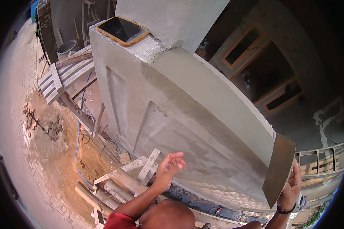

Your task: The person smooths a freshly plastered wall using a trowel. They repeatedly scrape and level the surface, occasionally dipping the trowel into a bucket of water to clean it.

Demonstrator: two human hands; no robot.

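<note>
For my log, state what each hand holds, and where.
The right hand holds a flat board near its lower right edge, the grip partly hidden. The left hand holds nothing.

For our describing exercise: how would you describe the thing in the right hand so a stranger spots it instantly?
Find the grey plastered wall and follow it to the lower right. There, the right hand holds a flat, angular plate. Its dark brown face sets it apart from the paler wall.

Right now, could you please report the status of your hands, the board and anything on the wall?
Left hand empty. Right hand gripping flat brown board. Yellow-cased phone lying on wall ledge.
</note>
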